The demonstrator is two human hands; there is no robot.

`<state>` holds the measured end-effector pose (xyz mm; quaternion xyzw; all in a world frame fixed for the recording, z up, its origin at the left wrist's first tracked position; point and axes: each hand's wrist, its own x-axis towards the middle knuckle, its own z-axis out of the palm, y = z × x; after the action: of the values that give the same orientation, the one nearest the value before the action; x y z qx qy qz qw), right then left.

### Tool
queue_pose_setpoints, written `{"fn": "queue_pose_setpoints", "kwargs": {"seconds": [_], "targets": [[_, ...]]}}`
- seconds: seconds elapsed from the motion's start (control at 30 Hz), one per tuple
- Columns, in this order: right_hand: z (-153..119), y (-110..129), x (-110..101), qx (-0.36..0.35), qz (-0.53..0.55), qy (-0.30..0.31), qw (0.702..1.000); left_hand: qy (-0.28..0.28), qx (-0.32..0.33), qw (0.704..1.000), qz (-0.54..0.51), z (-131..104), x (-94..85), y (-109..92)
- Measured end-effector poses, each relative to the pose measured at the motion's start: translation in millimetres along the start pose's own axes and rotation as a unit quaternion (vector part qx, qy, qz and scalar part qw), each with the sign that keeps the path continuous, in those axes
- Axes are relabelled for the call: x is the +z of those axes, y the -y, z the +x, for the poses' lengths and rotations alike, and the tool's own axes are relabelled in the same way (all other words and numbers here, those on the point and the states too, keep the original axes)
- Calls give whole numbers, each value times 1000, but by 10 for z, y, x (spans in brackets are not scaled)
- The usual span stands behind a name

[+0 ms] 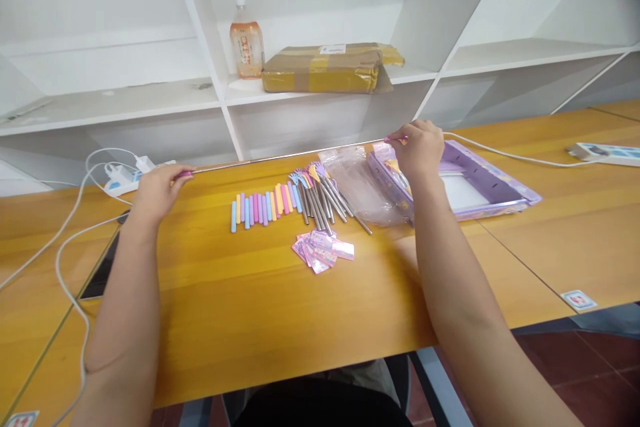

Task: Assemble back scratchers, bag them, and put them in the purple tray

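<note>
A telescopic back scratcher (285,156), a thin metal rod, is stretched long between my hands above the table's back part. My left hand (157,191) is closed on its pink end at the left. Closed fingers of my right hand (419,148) grip the other pink end, which they partly hide. Below the rod lies a row of coloured handles (265,208) in pink, blue, purple and orange. Beside it are several metal rods with coloured hand-shaped heads (320,200). Pink printed cards (320,250) lie loosely piled in front of them.
A purple display box (500,183) and clear plastic bags (357,190) lie behind my right forearm. Power strips (123,180) (607,152) with white cables are at both sides. A dark flat device (103,270) is at left. The shelf holds a bottle (247,43) and taped carton (323,70).
</note>
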<state>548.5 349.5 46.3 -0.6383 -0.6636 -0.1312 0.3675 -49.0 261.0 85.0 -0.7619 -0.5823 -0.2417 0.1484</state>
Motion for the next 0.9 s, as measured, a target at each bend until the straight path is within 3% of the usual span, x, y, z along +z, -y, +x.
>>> {"fn": "queue_pose_setpoints", "kwargs": {"seconds": [0.5,0.73,0.9], "targets": [[24,27,-72,-4,-4,18,1000,-7,15,1000,18,2,-63,-26],[36,146,-123,-23,10,25,999,-15,36,999,-5,-13,-55,28],[52,270,-245,-36,7,14,999,-8,41,999,-19,6,-59,-55]]}}
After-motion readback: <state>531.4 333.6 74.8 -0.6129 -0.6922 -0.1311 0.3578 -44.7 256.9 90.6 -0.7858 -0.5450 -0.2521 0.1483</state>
